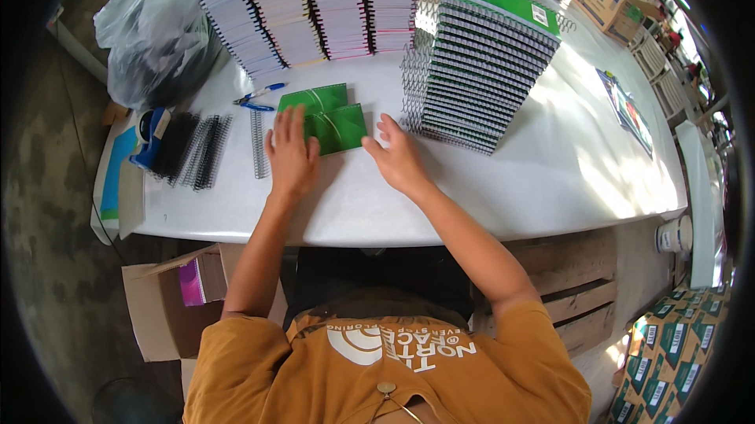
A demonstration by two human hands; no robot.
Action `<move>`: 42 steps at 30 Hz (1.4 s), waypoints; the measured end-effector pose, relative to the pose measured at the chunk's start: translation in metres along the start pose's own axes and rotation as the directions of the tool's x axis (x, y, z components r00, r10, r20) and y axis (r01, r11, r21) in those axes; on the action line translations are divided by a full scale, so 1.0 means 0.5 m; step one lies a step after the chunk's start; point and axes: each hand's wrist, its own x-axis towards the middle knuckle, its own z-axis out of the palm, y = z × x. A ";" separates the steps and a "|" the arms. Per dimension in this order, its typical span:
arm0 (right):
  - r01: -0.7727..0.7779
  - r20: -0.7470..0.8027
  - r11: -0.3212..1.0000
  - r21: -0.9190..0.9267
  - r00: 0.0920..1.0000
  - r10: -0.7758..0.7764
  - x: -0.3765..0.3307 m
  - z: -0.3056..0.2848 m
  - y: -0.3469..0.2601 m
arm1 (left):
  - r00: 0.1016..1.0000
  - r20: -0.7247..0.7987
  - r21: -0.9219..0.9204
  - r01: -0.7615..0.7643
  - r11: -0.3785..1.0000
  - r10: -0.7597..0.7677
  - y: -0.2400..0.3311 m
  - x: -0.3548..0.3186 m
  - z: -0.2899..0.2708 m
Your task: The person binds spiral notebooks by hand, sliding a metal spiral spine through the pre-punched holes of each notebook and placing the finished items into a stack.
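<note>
Two green printed covers or booklets lie overlapping on the white table: a back one (321, 96) and a front one (343, 127) set a little to the right. My left hand (294, 163) rests at their left side, its stretched fingers reaching over the green surface, slightly blurred. Just off the front one's right edge, my right hand (399, 160) is open, thumb and fingers apart and nothing between them. Behind the left hand lie blue-handled pliers (255, 101) and a blue-and-white pen (265, 91). A clear spiral coil (258, 145) stretches along the table to the left.
A tall stack of spiral-bound green notebooks (491, 70) stands right. Stacks of bound books (334, 7) line the back. At left are black coils (206, 150), a blue tape dispenser (149, 139) and a plastic bag (157, 38). Below sits an open cardboard box (153, 298).
</note>
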 end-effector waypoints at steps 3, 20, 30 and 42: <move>-0.049 0.045 0.932 -0.358 0.997 0.070 0.057 0.044 -0.043 | 0.944 -0.146 0.080 0.309 0.948 -0.295 -0.057 0.029 -0.022; 0.103 0.367 0.829 0.549 0.862 -0.350 0.043 0.025 0.000 | 0.932 0.336 -0.511 0.299 0.806 -0.133 -0.127 -0.012 -0.168; -0.034 0.506 0.950 0.311 0.852 -0.136 0.016 0.029 -0.009 | 0.822 0.525 -0.436 0.483 0.759 -0.222 -0.060 -0.048 -0.179; 0.024 0.487 0.910 0.415 0.839 -0.244 0.023 0.022 -0.005 | 0.831 0.538 -0.565 0.479 0.672 -0.139 -0.069 -0.032 -0.170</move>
